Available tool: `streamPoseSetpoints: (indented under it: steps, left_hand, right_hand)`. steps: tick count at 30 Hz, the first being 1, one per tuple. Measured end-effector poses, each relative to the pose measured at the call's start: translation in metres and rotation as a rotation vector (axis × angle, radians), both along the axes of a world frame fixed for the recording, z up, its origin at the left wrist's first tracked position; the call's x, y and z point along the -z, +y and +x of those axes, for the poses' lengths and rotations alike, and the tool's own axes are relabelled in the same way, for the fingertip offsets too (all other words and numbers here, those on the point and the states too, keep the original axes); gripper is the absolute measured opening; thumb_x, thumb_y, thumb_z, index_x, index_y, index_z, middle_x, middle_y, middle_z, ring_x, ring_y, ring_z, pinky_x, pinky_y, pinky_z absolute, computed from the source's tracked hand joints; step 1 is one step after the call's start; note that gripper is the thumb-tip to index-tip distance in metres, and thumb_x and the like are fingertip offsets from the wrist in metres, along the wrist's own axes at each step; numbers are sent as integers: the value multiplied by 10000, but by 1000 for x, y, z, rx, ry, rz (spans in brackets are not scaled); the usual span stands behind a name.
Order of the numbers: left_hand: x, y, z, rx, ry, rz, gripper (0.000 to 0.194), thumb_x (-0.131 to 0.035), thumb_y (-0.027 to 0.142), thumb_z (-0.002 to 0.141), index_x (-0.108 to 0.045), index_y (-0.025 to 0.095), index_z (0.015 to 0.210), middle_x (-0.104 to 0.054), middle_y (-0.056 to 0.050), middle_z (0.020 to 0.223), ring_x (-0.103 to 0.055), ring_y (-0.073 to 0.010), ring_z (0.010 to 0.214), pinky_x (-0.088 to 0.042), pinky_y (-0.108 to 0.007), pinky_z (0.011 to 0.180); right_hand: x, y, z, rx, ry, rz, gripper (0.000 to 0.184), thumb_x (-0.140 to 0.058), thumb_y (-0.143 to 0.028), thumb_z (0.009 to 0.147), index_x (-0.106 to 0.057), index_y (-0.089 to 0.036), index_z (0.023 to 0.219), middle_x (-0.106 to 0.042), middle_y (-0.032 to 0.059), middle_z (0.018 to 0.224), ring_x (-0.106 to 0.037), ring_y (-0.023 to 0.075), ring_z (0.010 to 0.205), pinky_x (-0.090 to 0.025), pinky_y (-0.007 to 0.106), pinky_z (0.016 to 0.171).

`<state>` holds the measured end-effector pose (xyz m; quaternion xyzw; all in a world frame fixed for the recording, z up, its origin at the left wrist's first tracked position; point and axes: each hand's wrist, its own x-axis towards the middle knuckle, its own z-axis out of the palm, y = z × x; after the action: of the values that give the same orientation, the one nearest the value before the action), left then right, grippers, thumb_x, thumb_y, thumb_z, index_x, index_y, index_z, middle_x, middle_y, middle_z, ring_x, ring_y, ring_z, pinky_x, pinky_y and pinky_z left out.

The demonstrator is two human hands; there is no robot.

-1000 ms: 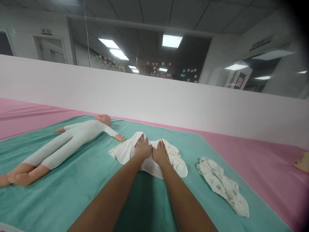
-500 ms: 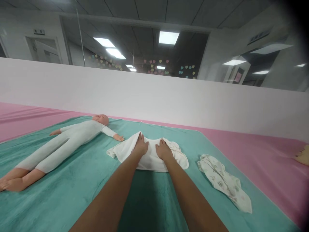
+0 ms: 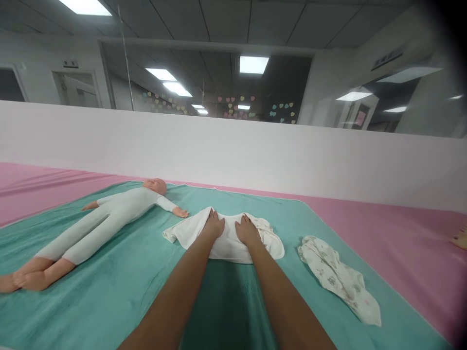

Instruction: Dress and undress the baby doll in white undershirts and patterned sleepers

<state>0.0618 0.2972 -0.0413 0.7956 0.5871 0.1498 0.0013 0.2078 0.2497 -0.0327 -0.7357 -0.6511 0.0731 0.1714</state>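
A white cloth garment lies bunched on the green blanket, its far edge raised in small peaks at my fingers. Printed fabric shows at its right side, and a flap spreads out to the left. My left hand grips the far edge left of the middle. To its right, my right hand holds the same edge, with fingers bent over the cloth. Both thumbs point inward on the near face. Where the fingertips go into the fabric is partly hidden.
A baby doll in a white suit lies on its back at left, one hand close to the garment. A crumpled floral cloth is at right. The green blanket covers a pink mat below a low white wall.
The view has tilted slightly upward, so the scene sits a little lower. Both hands stay on the garment's far edge, which has hardly shifted.
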Motion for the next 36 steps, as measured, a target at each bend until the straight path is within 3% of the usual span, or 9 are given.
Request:
streamPoseSetpoints:
  steps: [6, 15, 20, 25, 28, 31, 34, 36]
  left_hand:
    - [0, -5, 2, -5, 73, -8, 488, -319, 226, 859, -415, 1, 1281, -313, -225, 1380, -115, -372, 1322, -126, -565, 1036]
    - [-3, -19, -4, 10, 41, 0, 500, -342, 290, 855, -413, 73, 1301, -363, -214, 1359, -189, -387, 1301, -160, -599, 1004]
    - [-11, -32, -7, -51, 25, -81, 549, -298, 347, 870, -343, 66, 1339, -279, -221, 1401, -165, -369, 1314, -184, -575, 1004]
    - [-19, -40, -10, -81, 30, -210, 613, -266, 416, 872, -239, 78, 1381, -142, -186, 1455, -87, -323, 1341, -199, -511, 1033]
    - [-23, -43, -12, -74, 49, -275, 655, -264, 465, 861, -194, 93, 1395, -95, -167, 1466, -56, -312, 1346, -160, -507, 1051]
    - [-28, -46, -14, -68, 73, -332, 693, -262, 512, 846, -162, 113, 1404, -53, -149, 1470, -25, -316, 1347, -111, -530, 1056]
    - [-36, -49, -15, -64, 102, -398, 756, -304, 579, 805, -149, 150, 1408, -26, -133, 1470, -12, -336, 1342, -103, -562, 1047]
    - [-41, -50, -16, -64, 128, -440, 812, -349, 622, 764, -149, 172, 1409, -19, -131, 1469, -15, -354, 1337, -107, -583, 1038]
  right_hand:
    - [1, 1, 0, 7, -21, -20, 625, -183, -431, 882, -191, -67, 1390, -173, 121, 1461, -202, 226, 1321, -221, 348, 1049]
    - [-1, -4, -12, 70, -101, 1, 541, -203, -313, 897, -285, -24, 1347, -269, 196, 1410, -291, 242, 1285, -273, 357, 1017]
    - [-7, -16, -22, 114, -152, 15, 457, -249, -186, 866, -409, -9, 1256, -408, 255, 1293, -396, 267, 1214, -345, 383, 944]
    - [-10, -28, -26, 86, -181, 8, 453, -281, -143, 836, -415, -30, 1253, -346, 239, 1346, -327, 259, 1263, -323, 378, 965]
    - [-9, -34, -25, 52, -177, -28, 479, -266, -206, 861, -360, -34, 1298, -262, 228, 1398, -272, 262, 1292, -291, 389, 990]
    - [-7, -41, -23, -2, -163, -71, 588, -214, -415, 886, -248, -85, 1370, -145, 180, 1454, -199, 279, 1319, -229, 427, 1025]
    - [-6, -45, -22, -50, -132, -125, 770, -132, -633, 822, -144, -132, 1406, -29, 131, 1480, -98, 300, 1340, -156, 473, 1046]
    - [-7, -46, -21, -70, -110, -159, 838, -98, -690, 785, -109, -134, 1411, 16, 120, 1482, -54, 303, 1344, -127, 485, 1050]
